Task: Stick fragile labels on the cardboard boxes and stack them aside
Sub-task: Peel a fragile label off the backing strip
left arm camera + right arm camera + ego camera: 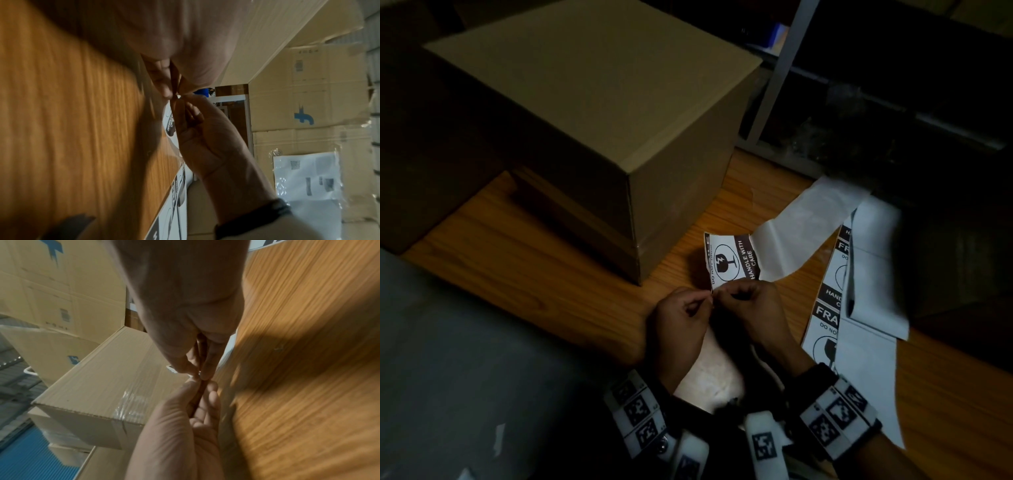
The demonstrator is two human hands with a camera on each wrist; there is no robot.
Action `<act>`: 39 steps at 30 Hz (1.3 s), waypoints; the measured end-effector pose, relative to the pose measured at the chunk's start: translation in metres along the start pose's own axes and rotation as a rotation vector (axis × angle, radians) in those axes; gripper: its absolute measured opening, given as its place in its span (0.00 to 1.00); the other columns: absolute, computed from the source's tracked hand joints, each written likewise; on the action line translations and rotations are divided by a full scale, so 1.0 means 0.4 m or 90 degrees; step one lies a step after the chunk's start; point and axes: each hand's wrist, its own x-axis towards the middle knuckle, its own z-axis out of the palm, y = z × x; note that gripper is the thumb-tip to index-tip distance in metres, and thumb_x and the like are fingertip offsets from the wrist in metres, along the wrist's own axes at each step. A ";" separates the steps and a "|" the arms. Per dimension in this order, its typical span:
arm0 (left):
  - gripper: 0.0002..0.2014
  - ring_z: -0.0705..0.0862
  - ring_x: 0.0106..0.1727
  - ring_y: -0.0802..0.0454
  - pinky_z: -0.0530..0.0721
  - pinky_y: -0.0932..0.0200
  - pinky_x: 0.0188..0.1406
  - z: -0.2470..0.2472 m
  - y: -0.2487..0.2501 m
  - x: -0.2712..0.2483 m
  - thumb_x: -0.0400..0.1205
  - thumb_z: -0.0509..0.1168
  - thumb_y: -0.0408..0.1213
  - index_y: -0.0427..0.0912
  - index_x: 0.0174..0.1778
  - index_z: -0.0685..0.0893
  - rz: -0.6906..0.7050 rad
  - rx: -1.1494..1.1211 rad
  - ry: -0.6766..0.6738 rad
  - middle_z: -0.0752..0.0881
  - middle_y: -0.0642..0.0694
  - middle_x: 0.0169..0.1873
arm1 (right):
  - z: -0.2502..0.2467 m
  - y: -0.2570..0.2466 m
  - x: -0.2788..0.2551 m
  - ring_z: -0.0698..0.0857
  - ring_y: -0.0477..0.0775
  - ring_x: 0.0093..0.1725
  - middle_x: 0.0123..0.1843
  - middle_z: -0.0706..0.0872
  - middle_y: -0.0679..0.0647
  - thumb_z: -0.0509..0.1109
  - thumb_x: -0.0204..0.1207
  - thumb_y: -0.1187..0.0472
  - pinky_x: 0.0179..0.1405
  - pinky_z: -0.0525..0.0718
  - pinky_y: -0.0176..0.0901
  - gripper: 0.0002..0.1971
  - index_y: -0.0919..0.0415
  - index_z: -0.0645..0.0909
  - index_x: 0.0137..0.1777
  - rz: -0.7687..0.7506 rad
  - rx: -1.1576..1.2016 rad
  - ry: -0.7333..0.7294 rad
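Observation:
A black-and-white fragile label (731, 262) reading "HANDLE WITH CARE" curls up just above the wooden table (524, 260). My left hand (708, 298) and right hand (723, 291) meet at its near corner, and each pinches that corner between thumb and fingertip. In the left wrist view the pinching fingertips (167, 91) sit right on the label (170, 121). A plain taped cardboard box (592, 120) stands a short way left of and behind the hands; the right wrist view shows the box (107, 378) too. Whether the label has come off its backing is hidden.
A white backing strip (818, 219) runs from the label to the right, over a strip of more fragile labels (825, 315). The box rests on a flatter box (585, 226). A grey surface (465, 359) fills the near left. Metal shelving (784, 68) stands behind.

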 end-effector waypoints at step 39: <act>0.06 0.88 0.37 0.52 0.85 0.63 0.34 -0.003 0.204 0.045 0.83 0.64 0.25 0.31 0.46 0.87 -0.014 -0.224 -0.087 0.91 0.43 0.35 | -0.069 -0.128 -0.026 0.89 0.45 0.45 0.42 0.92 0.47 0.69 0.80 0.67 0.47 0.86 0.43 0.12 0.50 0.91 0.44 -0.156 0.037 0.088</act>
